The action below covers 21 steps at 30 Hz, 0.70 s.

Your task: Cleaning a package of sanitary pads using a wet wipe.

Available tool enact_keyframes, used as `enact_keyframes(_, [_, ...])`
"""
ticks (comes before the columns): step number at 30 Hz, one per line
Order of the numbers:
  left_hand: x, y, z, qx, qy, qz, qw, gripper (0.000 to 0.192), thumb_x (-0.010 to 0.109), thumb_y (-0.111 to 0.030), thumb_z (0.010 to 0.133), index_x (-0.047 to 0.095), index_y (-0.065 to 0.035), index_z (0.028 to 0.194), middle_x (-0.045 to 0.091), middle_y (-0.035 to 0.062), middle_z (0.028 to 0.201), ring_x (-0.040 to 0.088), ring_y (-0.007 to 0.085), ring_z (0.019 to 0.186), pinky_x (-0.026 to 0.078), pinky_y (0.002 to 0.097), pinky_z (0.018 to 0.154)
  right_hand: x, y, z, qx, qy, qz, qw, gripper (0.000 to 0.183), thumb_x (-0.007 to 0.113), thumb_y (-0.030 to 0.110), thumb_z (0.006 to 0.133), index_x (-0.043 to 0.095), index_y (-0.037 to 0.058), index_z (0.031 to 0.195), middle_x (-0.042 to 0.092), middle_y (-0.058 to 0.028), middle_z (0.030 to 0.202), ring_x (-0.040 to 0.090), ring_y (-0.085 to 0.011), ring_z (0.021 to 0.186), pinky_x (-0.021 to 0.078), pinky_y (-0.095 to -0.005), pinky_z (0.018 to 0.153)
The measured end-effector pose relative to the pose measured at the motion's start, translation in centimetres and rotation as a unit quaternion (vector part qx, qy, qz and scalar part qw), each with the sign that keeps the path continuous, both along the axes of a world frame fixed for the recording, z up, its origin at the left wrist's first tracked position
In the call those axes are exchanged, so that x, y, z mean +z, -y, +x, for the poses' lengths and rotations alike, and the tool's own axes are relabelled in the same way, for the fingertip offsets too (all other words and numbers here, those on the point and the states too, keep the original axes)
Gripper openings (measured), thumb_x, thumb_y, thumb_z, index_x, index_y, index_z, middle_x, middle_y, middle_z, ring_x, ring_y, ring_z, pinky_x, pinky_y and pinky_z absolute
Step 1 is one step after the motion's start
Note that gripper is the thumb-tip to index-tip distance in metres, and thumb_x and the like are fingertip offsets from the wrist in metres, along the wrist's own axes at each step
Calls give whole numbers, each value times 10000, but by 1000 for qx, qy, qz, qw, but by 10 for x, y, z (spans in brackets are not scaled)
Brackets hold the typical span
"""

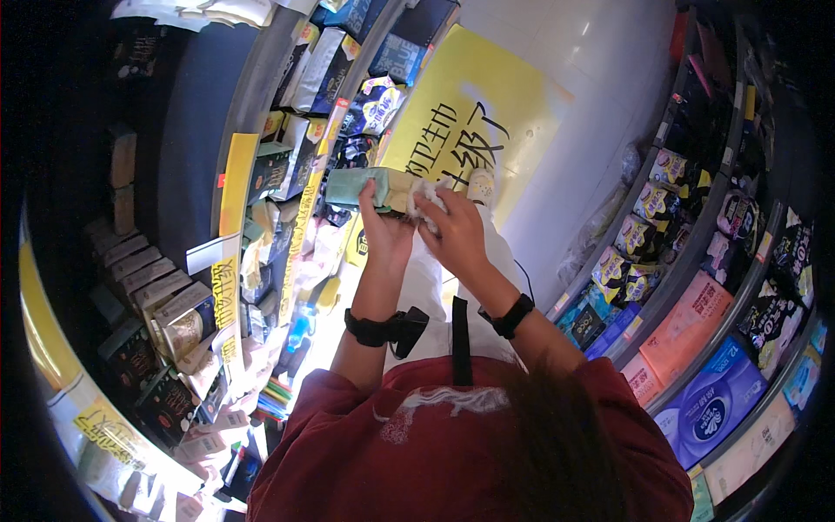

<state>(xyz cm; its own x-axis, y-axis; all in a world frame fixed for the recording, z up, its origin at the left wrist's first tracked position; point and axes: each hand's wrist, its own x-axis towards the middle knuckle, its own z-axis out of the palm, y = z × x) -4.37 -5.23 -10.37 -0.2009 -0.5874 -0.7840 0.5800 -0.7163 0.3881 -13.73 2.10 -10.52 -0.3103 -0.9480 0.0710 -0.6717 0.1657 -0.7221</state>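
Observation:
My left hand [386, 228] holds a green and cream box-shaped package [346, 187] from below, its thumb up along the near side. In my right hand [455, 222] is a crumpled white cloth or tissue [427, 199], pressed by the fingers against the right end of the package. The two hands are close together, in front of a yellow floor sign [476, 117] with large black writing. The underside of the package and the left fingers beneath it are hidden.
Store shelves [251, 85] with packaged goods rise close on the left. Shelves on the right hold black and purple packs, orange packs [688, 326] and a purple tissue pack [711, 404]. A shoe [481, 186] stands on the floor sign. Pale tiled floor [548, 39] runs between the shelves.

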Motion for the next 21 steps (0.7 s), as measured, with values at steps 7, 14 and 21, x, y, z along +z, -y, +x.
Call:
enact_keyframes(7, [-8, 7, 8, 4, 58, -18, 998, 413, 557, -391, 828, 500, -100, 1115, 537, 73, 1090, 505, 224, 1046, 409, 399, 909, -46, -22, -26, 4, 79, 172, 982, 286, 592, 136, 763, 598, 53, 1037, 531, -182, 942, 555, -357, 840, 452, -426, 727])
enact_keyframes(14, [-16, 7, 17, 18, 26, 25, 999, 453, 538, -431, 823, 492, -97, 1126, 543, 81, 1096, 509, 236, 1050, 397, 394, 924, 12, 0, -21, -43, 182, -2, 982, 374, 599, 135, 800, 538, 82, 1166, 500, -206, 1024, 528, -373, 924, 446, -377, 791])
enact_keyframes(21, [7, -7, -5, -65, 10, -26, 998, 465, 480, -436, 861, 481, -67, 1143, 537, 92, 1117, 499, 233, 1077, 388, 379, 943, 13, 1, -4, -12, 137, -25, 990, 370, 645, 86, 752, 548, 51, 1107, 483, -191, 1037, 506, -351, 962, 425, -361, 819])
